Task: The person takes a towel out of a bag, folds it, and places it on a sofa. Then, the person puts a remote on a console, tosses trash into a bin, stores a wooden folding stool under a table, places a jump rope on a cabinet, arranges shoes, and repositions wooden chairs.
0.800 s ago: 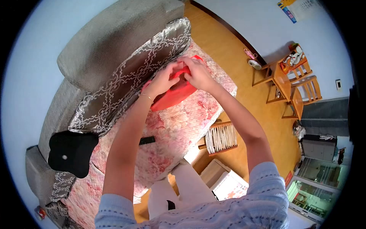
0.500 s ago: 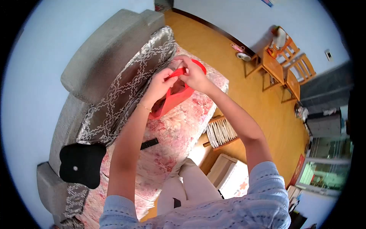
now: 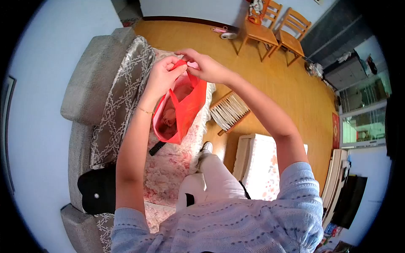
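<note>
A red tote bag [image 3: 192,110] hangs from my two hands over the floral-covered sofa seat [image 3: 168,179]. Its mouth faces me, and something pinkish-brown [image 3: 169,114] lies inside; I cannot make out what it is. My left hand [image 3: 162,78] is closed, pinching the red strap at the far end of the bag. Close beside it, my right hand [image 3: 206,68] also has its fingers closed on the strap, its fingertips partly hidden. A black remote control [image 3: 157,148] lies on the seat near the bag's lower end.
A grey sofa back [image 3: 95,76] with a patterned silver cover runs along the left, with a black cushion [image 3: 98,189] on it. A small wooden stool with a woven seat [image 3: 230,110] and a white box-like table [image 3: 258,162] stand to the right. Wooden chairs [image 3: 259,33] are by the far wall.
My view has turned. The bag has been lifted and now hangs more upright, with its mouth wider and contents showing. Both hands have stayed on the strap.
</note>
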The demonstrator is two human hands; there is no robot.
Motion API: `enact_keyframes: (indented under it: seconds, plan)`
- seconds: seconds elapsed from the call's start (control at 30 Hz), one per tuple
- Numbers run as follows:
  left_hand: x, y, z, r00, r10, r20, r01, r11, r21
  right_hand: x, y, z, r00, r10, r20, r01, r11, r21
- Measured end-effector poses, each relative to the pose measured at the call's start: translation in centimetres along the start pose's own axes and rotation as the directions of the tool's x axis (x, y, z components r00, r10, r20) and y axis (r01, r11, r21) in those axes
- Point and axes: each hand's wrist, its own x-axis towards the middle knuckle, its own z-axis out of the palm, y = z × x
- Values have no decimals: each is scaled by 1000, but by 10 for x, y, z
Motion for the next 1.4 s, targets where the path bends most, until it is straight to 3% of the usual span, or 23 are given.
enact_keyframes:
  seconds: [0.1, 0.17, 0.3, 0.43, 0.47, 0.57, 0.63, 0.7, 0.73, 0.77, 0.87, 0.93, 1.1, 1.3, 1.4]
  plan:
    - [3, 20, 33, 999, -5, 50, 2, 998, 55, -38, 1, -25, 1000, 15, -7, -14, 999, 41]
    - [17, 19, 53, 985, -1, 173, 20, 994, -111, -60, 7, -41, 995, 24, -96, -23, 1000, 5]
    - [49, 22, 103, 983, 48, 177, -26, 992, -123, -93, 5, -87, 982, 155, -111, -151, 988, 42]
    - [88, 32, 147, 968, 19, 250, 21, 987, -157, -116, 28, -140, 975, 137, -178, -149, 987, -55]
    - [96, 35, 157, 962, -4, 271, 42, 990, -132, -124, 34, -151, 963, 210, -172, -218, 976, -26]
    - [133, 25, 189, 929, -94, 359, 114, 993, -35, -146, 56, -184, 967, 193, -164, -201, 979, -33]
    - [153, 26, 212, 929, -28, 369, 44, 998, -35, -159, 69, -206, 963, 223, -148, -227, 974, -10]
    - [170, 25, 227, 924, -8, 383, 2, 1000, 14, -170, 89, -219, 916, 383, -120, -379, 924, 56]
    - [181, 22, 233, 902, 107, 418, -182, 973, 144, -173, 95, -231, 886, 449, -110, -437, 891, 120]
    - [192, 20, 239, 867, 221, 447, -362, 895, 259, -175, 101, -239, 882, 456, -114, -444, 888, 120]
    - [226, 3, 260, 825, 284, 489, -443, 862, 247, -178, 135, -251, 910, 301, -285, -276, 953, 127]
    - [241, 21, 267, 910, -13, 414, -4, 999, 40, -174, 140, -262, 870, 339, -359, -301, 940, 160]
    - [302, 26, 284, 901, 83, 427, -136, 986, 94, -162, 178, -295, 788, 338, -514, -313, 940, 139]
    - [371, 10, 288, 876, 74, 477, -151, 980, 127, -138, 222, -327, 739, 389, -550, -438, 898, 46]
    - [406, -3, 297, 839, 14, 544, -71, 994, 84, -133, 240, -338, 714, 410, -567, -449, 890, 79]
